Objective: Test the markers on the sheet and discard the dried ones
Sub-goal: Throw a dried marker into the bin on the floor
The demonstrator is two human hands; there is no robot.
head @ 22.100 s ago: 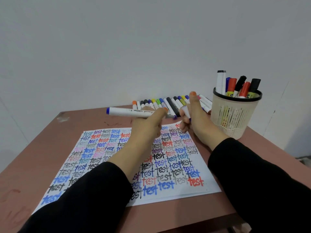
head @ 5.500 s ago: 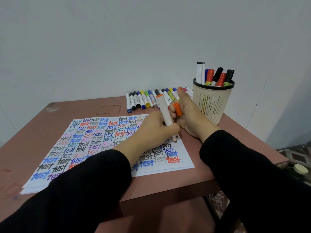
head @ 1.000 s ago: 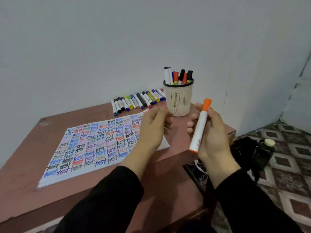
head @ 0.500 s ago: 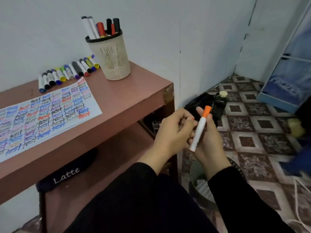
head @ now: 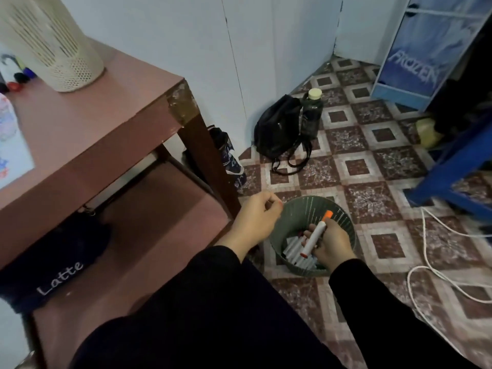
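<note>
Soft, flat room light, a bit dim. Brightest on the white wall (head: 279, 49). Dark and hard to see under the table (head: 87, 123). Faint soft shadows on the floor (head: 372, 187). A little fuzzy all over, worst on the sheet (head: 13, 155) at the left edge. Bent lines near the corners.

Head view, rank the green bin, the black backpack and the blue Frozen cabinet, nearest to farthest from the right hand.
1. Green bin: directly under the right hand gripping the orange marker.
2. Black backpack: on the floor by the wall.
3. Blue Frozen cabinet: far corner, right.
</note>
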